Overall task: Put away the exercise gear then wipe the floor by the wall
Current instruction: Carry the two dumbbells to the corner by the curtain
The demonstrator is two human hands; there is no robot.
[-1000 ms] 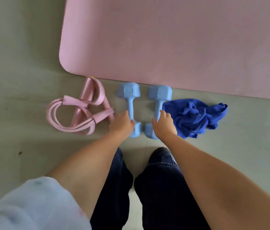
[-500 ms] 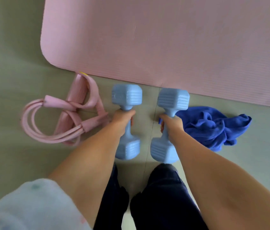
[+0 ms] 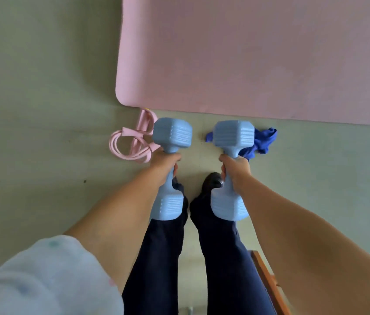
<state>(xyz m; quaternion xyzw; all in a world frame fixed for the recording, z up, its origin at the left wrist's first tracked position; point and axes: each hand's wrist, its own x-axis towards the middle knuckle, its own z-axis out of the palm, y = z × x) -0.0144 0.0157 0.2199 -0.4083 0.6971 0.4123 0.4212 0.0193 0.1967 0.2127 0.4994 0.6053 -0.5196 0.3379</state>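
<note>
We see our left grip [image 3: 164, 161] wrapped around the handle of a pale blue plastic-coated dumbbell with ribbed hexagonal heads [image 3: 171, 171], just left of the frame's centre. One head shows above the fist and the other below it, in front of our dark navy trouser leg [image 3: 156, 258]. Our right grip [image 3: 234, 169] is curled around the handle of a second, matching pale blue dumbbell [image 3: 231, 171], just right of centre, with its heads likewise above and below the fist. Both dumbbells are held off the pale grey-green floor [image 3: 43, 110], side by side and apart from each other.

On the floor at centre left, partly hidden behind the upper head of the left dumbbell, lies a pink rubber resistance band with looped tubes and flat straps [image 3: 129, 144]. At centre right, behind the upper head of the right dumbbell, lies a crumpled deep blue cloth [image 3: 263, 139]. A large pink foam exercise mat with a rounded corner [image 3: 247, 55] fills the upper right of the frame, its near edge just above the band and the cloth.

A black shoe tip [image 3: 212, 180] shows between the dumbbells, and a pale speckled sleeve [image 3: 43, 276] fills the lower left corner.
</note>
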